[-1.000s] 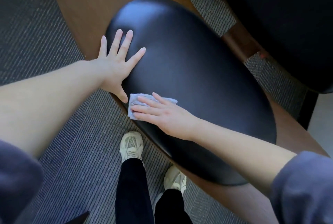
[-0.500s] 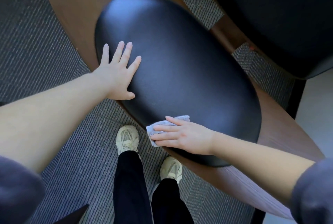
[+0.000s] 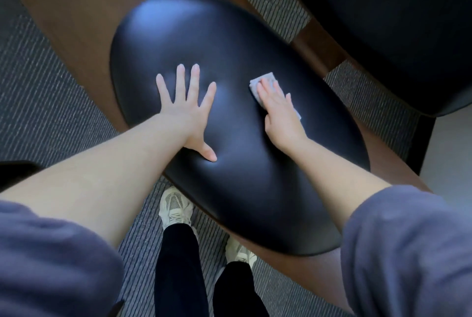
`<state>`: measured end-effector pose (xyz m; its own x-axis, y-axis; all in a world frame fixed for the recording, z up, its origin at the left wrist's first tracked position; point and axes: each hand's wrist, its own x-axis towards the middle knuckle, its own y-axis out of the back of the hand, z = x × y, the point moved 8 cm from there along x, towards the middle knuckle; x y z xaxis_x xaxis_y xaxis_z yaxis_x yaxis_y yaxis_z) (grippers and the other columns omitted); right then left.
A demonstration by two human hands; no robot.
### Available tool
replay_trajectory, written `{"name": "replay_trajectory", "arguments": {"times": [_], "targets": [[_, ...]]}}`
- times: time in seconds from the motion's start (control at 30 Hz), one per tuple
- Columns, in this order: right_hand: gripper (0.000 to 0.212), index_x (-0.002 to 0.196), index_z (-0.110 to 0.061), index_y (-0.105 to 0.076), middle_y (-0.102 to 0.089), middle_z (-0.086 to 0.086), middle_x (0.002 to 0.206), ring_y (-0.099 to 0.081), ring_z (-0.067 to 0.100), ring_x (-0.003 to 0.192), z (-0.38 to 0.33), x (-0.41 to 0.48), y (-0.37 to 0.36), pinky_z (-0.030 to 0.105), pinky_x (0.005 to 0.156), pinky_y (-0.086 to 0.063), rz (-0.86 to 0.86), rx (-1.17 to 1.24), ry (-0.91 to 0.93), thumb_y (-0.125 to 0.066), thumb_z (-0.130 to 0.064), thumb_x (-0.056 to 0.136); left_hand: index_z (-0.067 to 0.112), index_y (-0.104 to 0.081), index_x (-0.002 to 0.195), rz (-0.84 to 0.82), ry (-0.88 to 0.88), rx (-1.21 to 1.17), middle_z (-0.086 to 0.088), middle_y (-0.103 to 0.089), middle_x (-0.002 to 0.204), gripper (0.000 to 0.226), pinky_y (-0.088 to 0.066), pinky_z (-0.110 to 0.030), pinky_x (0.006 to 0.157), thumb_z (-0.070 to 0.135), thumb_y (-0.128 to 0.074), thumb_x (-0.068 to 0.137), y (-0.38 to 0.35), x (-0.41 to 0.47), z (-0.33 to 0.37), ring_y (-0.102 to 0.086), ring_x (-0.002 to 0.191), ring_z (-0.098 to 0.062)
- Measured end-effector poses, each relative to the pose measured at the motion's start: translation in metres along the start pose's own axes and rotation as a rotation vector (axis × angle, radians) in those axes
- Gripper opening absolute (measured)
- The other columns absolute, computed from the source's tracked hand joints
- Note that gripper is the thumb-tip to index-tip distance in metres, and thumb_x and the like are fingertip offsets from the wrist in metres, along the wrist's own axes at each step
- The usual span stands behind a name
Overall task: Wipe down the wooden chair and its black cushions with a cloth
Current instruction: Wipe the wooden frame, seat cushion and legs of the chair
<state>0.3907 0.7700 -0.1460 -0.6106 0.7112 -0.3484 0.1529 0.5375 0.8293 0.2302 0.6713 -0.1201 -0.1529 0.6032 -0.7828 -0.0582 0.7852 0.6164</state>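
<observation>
1. Right hand [image 3: 278, 110] now lies on the crown of the black cushion [image 3: 229, 43], at about 1 o'clock from the cushion's centre. A second ago it worked the near rim, at 7 o'clock.
2. Cloth [image 3: 264, 79] sits under that hand. The grip is not closed: flat fingers press the cloth down. Whether the thumb hooks an edge, I can't tell.
3. Left hand [image 3: 189, 112] has shifted from the 9 o'clock edge to mid-cushion. Its grip is open, fingers spread, palm bracing, and the cloth lies at its 3 o'clock.
4. Reading: the edge pass looks done and the top surface is underway.
5. Still to wipe, likely: the wooden chair [image 3: 76, 23] frame and the second cushion [image 3: 383, 23] at 2 o'clock.
</observation>
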Motion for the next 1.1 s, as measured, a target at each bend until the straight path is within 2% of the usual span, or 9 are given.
{"name": "replay_trajectory", "arguments": {"times": [0.23, 0.43, 0.57, 0.63, 0.7, 0.73, 0.83, 1.0, 1.1], "targets": [[0.081, 0.154, -0.014, -0.020, -0.012, 0.000, 0.163, -0.004, 0.021, 0.150, 0.046, 0.053, 0.022, 0.047, 0.121, -0.003, 0.056, -0.038, -0.124, -0.036, 0.018, 0.081, 0.022, 0.045, 0.137, -0.094, 0.057, -0.067, -0.020, 0.059, 0.133, 0.160, 0.012, -0.078, 0.099, 0.087, -0.070, 0.045, -0.004, 0.012, 0.003, 0.049, 0.125, -0.048], [0.079, 0.154, -0.014, -0.017, -0.011, 0.001, 0.163, -0.004, 0.022, 0.150, 0.064, 0.078, 0.031, 0.048, 0.119, -0.004, 0.058, -0.039, -0.149, -0.034, 0.017, 0.083, 0.021, 0.045, 0.136, -0.065, 0.036, -0.083, -0.020, 0.059, 0.133, 0.160, 0.013, -0.078, 0.097, 0.087, -0.068, 0.045, -0.007, 0.011, 0.003, 0.053, 0.120, -0.047], [0.077, 0.152, -0.013, -0.025, -0.022, 0.004, 0.160, -0.015, 0.021, 0.149, 0.077, 0.100, 0.041, 0.049, 0.120, -0.010, 0.076, 0.063, -0.175, -0.032, 0.014, 0.080, 0.021, 0.049, 0.129, -0.064, 0.037, -0.093, -0.020, 0.060, 0.132, 0.158, 0.014, -0.078, 0.097, 0.087, -0.069, 0.045, -0.007, 0.011, 0.002, 0.052, 0.122, -0.047], [0.077, 0.151, -0.011, -0.031, -0.030, 0.005, 0.157, -0.022, 0.019, 0.147, 0.081, 0.105, 0.047, 0.037, 0.122, -0.011, 0.102, 0.152, -0.183, -0.029, 0.012, 0.077, 0.021, 0.049, 0.129, -0.067, 0.038, -0.091, -0.020, 0.060, 0.132, 0.158, 0.015, -0.078, 0.097, 0.087, -0.068, 0.045, -0.007, 0.010, 0.002, 0.049, 0.125, -0.049], [0.073, 0.150, -0.012, -0.033, -0.032, 0.004, 0.156, -0.025, 0.017, 0.145, 0.091, 0.106, 0.052, 0.014, 0.114, -0.007, 0.088, 0.175, -0.244, -0.030, 0.012, 0.082, 0.021, 0.049, 0.129, -0.071, 0.035, -0.089, -0.020, 0.061, 0.130, 0.158, 0.015, -0.078, 0.097, 0.087, -0.068, 0.045, -0.007, 0.011, 0.003, 0.049, 0.125, -0.048], [0.070, 0.150, -0.013, -0.034, -0.033, 0.003, 0.156, -0.026, 0.018, 0.145, 0.097, 0.105, 0.054, 0.011, 0.111, -0.009, 0.073, 0.174, -0.277, -0.031, 0.010, 0.084, 0.021, 0.049, 0.129, -0.072, 0.034, -0.088, -0.020, 0.062, 0.129, 0.158, 0.015, -0.078, 0.097, 0.087, -0.068, 0.045, -0.008, 0.011, 0.003, 0.050, 0.124, -0.048], [0.066, 0.150, -0.017, -0.035, -0.038, 0.006, 0.153, -0.031, 0.024, 0.143, 0.117, 0.093, 0.058, 0.018, 0.113, -0.017, 0.028, 0.161, -0.373, -0.034, 0.006, 0.088, 0.022, 0.050, 0.128, -0.072, 0.036, -0.083, -0.019, 0.064, 0.125, 0.159, 0.016, -0.078, 0.096, 0.088, -0.068, 0.044, -0.007, 0.011, 0.002, 0.053, 0.121, -0.047], [0.064, 0.149, -0.023, -0.036, -0.042, 0.009, 0.150, -0.037, 0.028, 0.138, 0.148, 0.052, 0.061, 0.022, 0.111, -0.025, -0.014, 0.167, -0.500, -0.034, 0.004, 0.091, 0.022, 0.050, 0.128, -0.070, 0.042, -0.091, -0.019, 0.064, 0.125, 0.159, 0.015, -0.077, 0.097, 0.088, -0.068, 0.043, -0.005, 0.009, 0.001, 0.055, 0.117, -0.045], [0.066, 0.150, -0.024, -0.035, -0.041, 0.007, 0.151, -0.037, 0.027, 0.139, 0.164, 0.027, 0.061, 0.026, 0.114, -0.025, 0.005, 0.156, -0.563, -0.033, 0.003, 0.090, 0.022, 0.049, 0.128, -0.072, 0.047, -0.094, -0.018, 0.065, 0.123, 0.158, 0.014, -0.077, 0.098, 0.088, -0.068, 0.044, -0.004, 0.008, 0.001, 0.051, 0.123, -0.047]]}}
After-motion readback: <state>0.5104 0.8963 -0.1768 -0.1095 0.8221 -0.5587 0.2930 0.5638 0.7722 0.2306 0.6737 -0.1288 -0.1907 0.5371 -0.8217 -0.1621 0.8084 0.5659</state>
